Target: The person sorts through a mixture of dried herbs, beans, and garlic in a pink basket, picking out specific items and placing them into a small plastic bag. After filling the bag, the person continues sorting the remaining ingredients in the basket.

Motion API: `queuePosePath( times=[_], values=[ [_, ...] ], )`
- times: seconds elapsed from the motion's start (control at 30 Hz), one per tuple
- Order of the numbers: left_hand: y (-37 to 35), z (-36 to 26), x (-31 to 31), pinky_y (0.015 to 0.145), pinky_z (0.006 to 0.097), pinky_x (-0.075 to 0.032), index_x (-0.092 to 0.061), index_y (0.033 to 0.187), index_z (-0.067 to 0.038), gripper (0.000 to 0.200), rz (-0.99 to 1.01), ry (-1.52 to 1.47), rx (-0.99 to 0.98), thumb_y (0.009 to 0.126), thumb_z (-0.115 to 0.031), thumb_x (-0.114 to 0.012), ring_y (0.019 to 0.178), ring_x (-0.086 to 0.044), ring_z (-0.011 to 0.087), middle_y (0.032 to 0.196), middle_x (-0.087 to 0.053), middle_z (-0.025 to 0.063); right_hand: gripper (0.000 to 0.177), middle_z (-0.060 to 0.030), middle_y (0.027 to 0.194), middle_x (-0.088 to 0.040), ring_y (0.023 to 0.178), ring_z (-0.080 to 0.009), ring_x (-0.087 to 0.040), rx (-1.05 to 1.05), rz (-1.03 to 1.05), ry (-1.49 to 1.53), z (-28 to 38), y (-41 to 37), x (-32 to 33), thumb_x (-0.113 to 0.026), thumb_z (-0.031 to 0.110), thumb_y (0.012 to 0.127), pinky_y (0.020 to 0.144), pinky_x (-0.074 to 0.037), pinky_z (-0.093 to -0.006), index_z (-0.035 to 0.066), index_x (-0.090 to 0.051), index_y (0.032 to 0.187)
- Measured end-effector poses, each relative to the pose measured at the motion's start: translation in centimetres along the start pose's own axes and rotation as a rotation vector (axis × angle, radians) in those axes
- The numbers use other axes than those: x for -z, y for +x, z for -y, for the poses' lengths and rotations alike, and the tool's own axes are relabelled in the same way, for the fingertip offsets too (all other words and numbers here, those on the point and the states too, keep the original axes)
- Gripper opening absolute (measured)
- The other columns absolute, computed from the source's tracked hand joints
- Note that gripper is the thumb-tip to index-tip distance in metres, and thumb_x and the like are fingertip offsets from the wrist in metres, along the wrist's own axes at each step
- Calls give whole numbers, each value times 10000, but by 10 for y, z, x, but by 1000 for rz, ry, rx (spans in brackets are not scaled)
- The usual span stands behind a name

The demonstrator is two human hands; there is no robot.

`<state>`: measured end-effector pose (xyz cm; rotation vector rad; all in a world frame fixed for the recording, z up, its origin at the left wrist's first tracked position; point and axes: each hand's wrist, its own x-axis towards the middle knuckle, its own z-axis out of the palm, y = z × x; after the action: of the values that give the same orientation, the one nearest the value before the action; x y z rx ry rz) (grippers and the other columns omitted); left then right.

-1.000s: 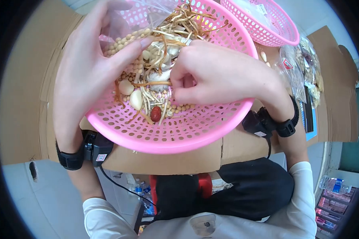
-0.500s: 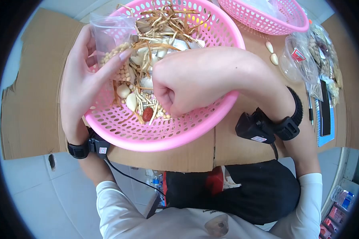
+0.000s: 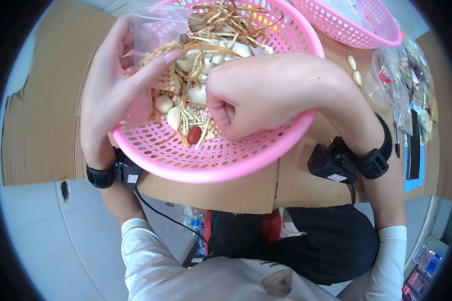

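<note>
A pink perforated basket (image 3: 206, 173) holds thin dried roots (image 3: 231, 25), pale round beans, white cloves (image 3: 174, 118) and a red date (image 3: 194, 135). At its left side my left hand (image 3: 120, 80) grips a clear zip bag (image 3: 160, 30) with round beans in it, the thumb lying across the bag's front. My right hand (image 3: 246, 98) is low over the middle of the basket, fingers curled down among the beans and roots. Whatever its fingertips pinch is hidden behind the hand.
A second pink basket (image 3: 381, 40) with clear plastic stands at the back right. Near it are two white cloves (image 3: 356, 78), a clear plastic tub (image 3: 376, 88), bags of dried goods (image 3: 422, 75), a black object (image 3: 413, 145) and a blue notebook (image 3: 418, 178).
The view has shifted, so the basket and table items appear further right and slightly higher. Both hands keep nearly the same pose at the basket.
</note>
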<state>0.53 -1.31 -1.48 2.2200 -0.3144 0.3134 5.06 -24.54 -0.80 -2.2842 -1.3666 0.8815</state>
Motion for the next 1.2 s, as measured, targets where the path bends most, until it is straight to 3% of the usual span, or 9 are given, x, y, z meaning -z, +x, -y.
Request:
queuePosePath(
  times=[0.13, 0.33, 0.4, 0.6, 0.7, 0.73, 0.87, 1.03, 1.2],
  values=[
    [2, 3, 0, 792, 276, -531, -589, 1145, -7, 396, 25, -11, -80, 906, -202, -837, 918, -646, 89, 1035, -683, 44, 142, -123, 724, -697, 673, -239, -672, 7, 1, 5, -1, 2, 2, -686, 115, 792, 660, -535, -375, -14, -738, 821],
    [5, 15, 4, 709, 294, -517, -594, 1181, 5, 482, 2, 99, -181, 860, -238, -859, 797, -640, 118, 915, -687, 89, 110, -64, 785, -743, 730, -123, -692, 17, -54, 193, -7, 10, 4, -699, 46, 832, 683, -543, -292, -27, -753, 895],
    [4, 16, 3, 699, 314, -520, -593, 1194, 8, 493, -32, 46, -233, 859, -242, -854, 780, -648, 154, 905, -687, 109, 179, -70, 754, -731, 660, -151, -674, 119, -181, 346, -14, 16, 5, -744, 128, 786, 597, -541, -334, -6, -778, 900],
    [8, 14, 2, 714, 400, -529, -587, 1225, 25, 546, -101, 78, -337, 846, -274, -841, 790, -675, 308, 878, -679, 178, 190, -7, 772, -718, 688, -48, -634, 81, -443, 432, 8, -14, 27, -765, 168, 910, 584, -466, -201, -1, -777, 995],
    [6, 18, 1, 729, 427, -527, -579, 1220, 33, 550, -125, 32, -357, 848, -281, -835, 807, -678, 339, 872, -676, 192, 226, -12, 802, -719, 681, -42, -623, -44, -767, 345, 33, -31, 32, -769, 177, 938, 565, -458, -193, -23, -758, 1043],
    [7, 17, 1, 732, 436, -525, -576, 1203, 37, 539, -108, -4, -362, 851, -281, -831, 813, -679, 339, 872, -676, 197, 226, -12, 802, -719, 681, -42, -623, -55, -762, 303, 38, -35, 33, -769, 177, 938, 565, -458, -193, -23, -758, 1043],
    [8, 16, 0, 765, 448, -517, -546, 1131, 20, 492, -49, -77, -434, 855, -278, -824, 861, -668, 323, 938, -663, 190, 194, -27, 829, -729, 643, -25, -626, -39, -1285, 320, 55, -39, 31, -767, 123, 955, 524, -429, -166, -25, -739, 1077],
    [3, 11, -2, 833, 442, -517, -490, 1292, 56, 627, 64, -198, -461, 821, -171, -836, 952, -651, 339, 969, -649, 196, 152, 38, 733, -643, 565, 24, -506, 149, -1349, 409, 74, -11, 3, -744, 90, 981, 470, -311, -179, -25, -696, 1068],
    [2, 11, 6, 882, 442, -517, -459, 1334, 50, 668, 95, -163, -424, 811, -154, -821, 1011, -653, 349, 1061, -641, 213, 134, 0, 805, -687, 580, 18, -514, 100, -1355, 269, 74, 11, -8, -741, 76, 980, 479, -344, -191, -33, -707, 1050]
  ],
)
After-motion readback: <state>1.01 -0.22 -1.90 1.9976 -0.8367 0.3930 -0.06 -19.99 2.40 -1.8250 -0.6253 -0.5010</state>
